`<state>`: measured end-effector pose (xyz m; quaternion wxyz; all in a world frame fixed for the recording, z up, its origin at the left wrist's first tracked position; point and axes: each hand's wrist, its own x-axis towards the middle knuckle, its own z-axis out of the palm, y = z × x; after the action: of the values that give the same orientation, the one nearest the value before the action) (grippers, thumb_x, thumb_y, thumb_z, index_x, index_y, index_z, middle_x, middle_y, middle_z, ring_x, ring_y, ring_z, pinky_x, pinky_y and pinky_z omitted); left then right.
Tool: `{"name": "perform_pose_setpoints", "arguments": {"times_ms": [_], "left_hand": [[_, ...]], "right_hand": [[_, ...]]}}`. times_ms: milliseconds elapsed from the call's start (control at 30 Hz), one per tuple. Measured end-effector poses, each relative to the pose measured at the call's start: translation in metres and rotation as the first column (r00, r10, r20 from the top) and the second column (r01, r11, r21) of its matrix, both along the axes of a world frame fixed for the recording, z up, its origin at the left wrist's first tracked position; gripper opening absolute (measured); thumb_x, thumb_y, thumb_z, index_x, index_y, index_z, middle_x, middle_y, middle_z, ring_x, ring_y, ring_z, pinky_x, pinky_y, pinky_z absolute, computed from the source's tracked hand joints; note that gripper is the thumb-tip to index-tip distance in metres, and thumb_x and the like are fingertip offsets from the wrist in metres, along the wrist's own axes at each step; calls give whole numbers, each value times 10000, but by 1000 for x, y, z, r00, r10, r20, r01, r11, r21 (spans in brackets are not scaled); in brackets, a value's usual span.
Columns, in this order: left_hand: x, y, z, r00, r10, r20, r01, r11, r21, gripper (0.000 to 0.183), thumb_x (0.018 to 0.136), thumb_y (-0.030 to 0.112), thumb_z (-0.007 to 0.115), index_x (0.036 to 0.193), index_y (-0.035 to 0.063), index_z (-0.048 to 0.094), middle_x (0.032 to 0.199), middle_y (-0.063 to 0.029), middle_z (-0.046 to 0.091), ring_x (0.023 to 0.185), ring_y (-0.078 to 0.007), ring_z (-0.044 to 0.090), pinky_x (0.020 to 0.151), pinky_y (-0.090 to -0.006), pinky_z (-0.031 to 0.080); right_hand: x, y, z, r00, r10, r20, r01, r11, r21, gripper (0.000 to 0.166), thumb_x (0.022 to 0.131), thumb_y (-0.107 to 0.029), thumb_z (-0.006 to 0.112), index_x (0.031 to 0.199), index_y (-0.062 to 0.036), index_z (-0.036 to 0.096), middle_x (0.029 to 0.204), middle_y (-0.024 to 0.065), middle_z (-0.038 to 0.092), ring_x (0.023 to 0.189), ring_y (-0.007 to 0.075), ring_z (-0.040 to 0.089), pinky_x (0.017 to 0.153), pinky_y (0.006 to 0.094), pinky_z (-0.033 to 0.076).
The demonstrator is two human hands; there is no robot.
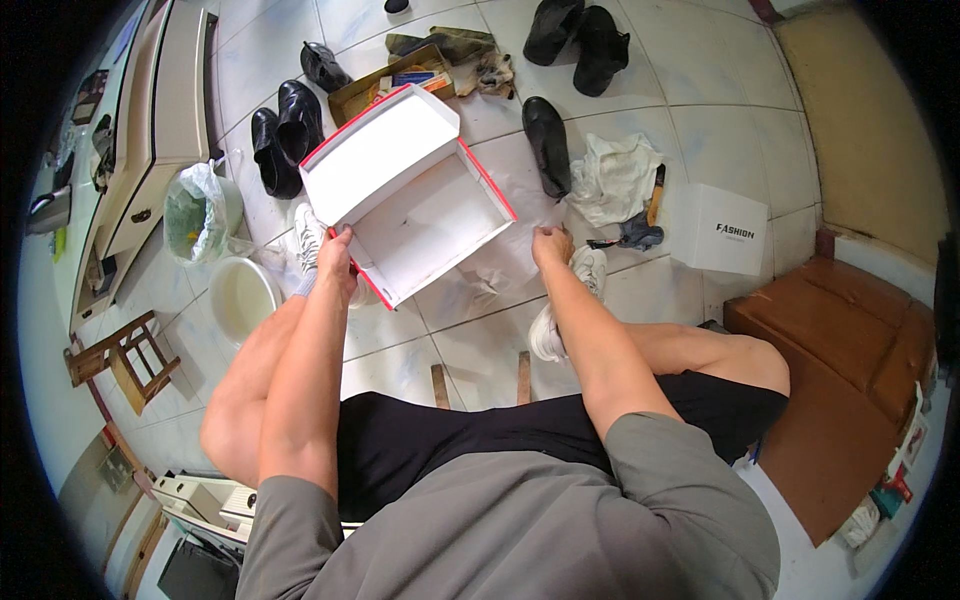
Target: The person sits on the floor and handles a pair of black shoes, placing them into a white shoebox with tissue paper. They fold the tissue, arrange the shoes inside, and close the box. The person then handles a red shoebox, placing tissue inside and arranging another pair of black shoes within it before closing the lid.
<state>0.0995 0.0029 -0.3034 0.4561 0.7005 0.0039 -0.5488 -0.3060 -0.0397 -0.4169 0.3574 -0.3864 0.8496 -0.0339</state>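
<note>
My left hand [337, 259] grips the near left corner of an open shoebox [427, 217], white inside with red edges. Its lid is raised and tilts away from me; the box holds nothing. Right of the box, my right hand [553, 246] is closed at the edge of a thin clear plastic bag [499, 262], its fingertips partly hidden. Beyond that hand lies a single black shoe [547, 146]. A crumpled white cloth [615, 176] is beside it, along with a brush with a wooden handle [656, 196] and a dark rag [642, 232].
Black leather shoes [289, 139] stand left of the box, and another dark pair [577, 41] farther off. A carton of small items [352, 101] sits behind the lid. A lined bin [199, 214] and white bucket [244, 296] are left; a white box [720, 229] and brown seat [847, 322] right.
</note>
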Motion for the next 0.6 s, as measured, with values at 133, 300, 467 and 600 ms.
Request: {"name": "perform_pose_setpoints", "arguments": {"times_ms": [133,300,467,600], "left_hand": [[-20,-3,7,999,-30,17,30,999,-23,442,1053,169,603,1486,111,532,1390,-80,642,1225,-266,629,1032,-457,523],[-9,13,-11,999,-51,-3,51,997,-54,482,1021,140,618,1491,91,524,1395,-79,630,1221,-244,602,1038,-399,480],[-43,3,-27,961,-258,104,260,965,-11,504,997,175,665,1475,80,534,1338,-64,655,1201,-205,565,1044,-346,412],[-73,-4,-42,930,-347,119,353,935,-33,594,971,244,749,1485,74,505,1336,-106,671,1213,-214,582,1022,-385,466]], "right_hand": [[-17,3,8,993,-112,-28,103,969,-224,303,981,-269,711,1140,-16,758,1146,202,744,1112,387,691,994,465,522],[-22,-22,100,977,-198,-77,140,874,-466,202,933,-167,753,1067,-17,732,1075,186,755,1019,375,720,913,455,539],[-71,-57,184,976,50,-211,-184,705,-685,357,929,-135,749,1259,-48,642,1216,216,713,1128,394,688,953,468,528],[-72,-67,254,972,234,-28,-180,659,-731,409,944,-113,733,1326,-38,608,1295,215,699,1222,394,670,1019,470,525]]}}
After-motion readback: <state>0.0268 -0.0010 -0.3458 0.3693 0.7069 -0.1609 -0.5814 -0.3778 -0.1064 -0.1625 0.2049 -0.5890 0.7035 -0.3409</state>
